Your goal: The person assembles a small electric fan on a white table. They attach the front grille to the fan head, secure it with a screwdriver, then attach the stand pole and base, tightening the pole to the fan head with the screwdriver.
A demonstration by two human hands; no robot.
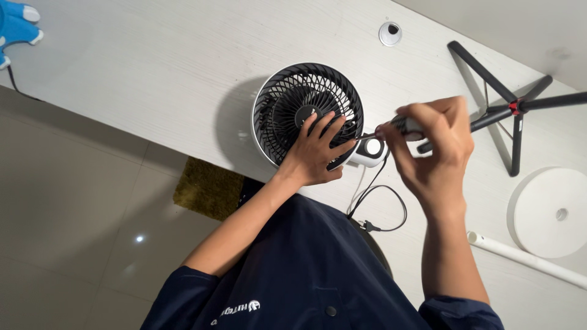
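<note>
Lighting: bright, even, indoor. Source: overhead, seen as a small white glint on the glossy floor tiles [139, 238]. Shadows: soft grey patch on the white table [153, 79] beside the fan [307, 114]; fainter one edging the white disc [550, 211]. Glare: none on the table. Focus: sharp at centre; right hand [431, 153] slightly soft. Edges: straight lines lean, mild wide-angle stretch.

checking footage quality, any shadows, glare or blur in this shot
Head view: sharp overall; the fan casts a soft shadow leftward on the white table; a small glare spot on the floor tiles; the right hand and its screwdriver look slightly soft.
</note>
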